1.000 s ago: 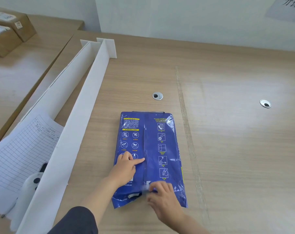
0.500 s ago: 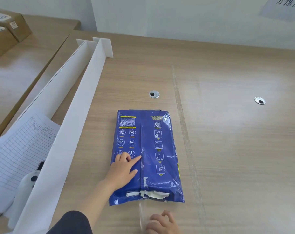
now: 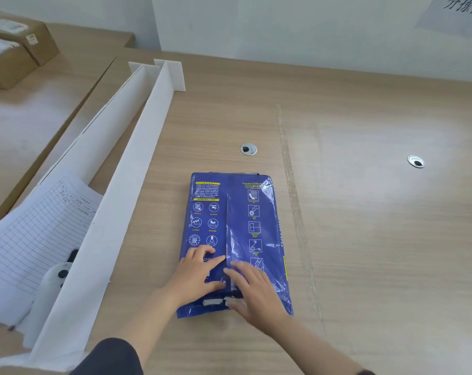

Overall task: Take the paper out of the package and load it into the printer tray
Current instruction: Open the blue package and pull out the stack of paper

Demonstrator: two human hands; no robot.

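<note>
Both hands point(image 3: 226, 280) press the glossy blue package point(image 3: 236, 228), near end torn.

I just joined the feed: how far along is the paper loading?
Early. Done: the blue paper package lies flat on the desk, its near end torn a little, white showing. In hand: left hand presses it down, right hand works at the torn seam. Left: opening it, pulling the paper out, loading the tray; no printer is in view.

The right hand point(image 3: 252, 289), at the bottom edge of the frame half a second ago, moved up onto the blue package's point(image 3: 245, 220) near end, beside the left hand point(image 3: 199, 274).
</note>
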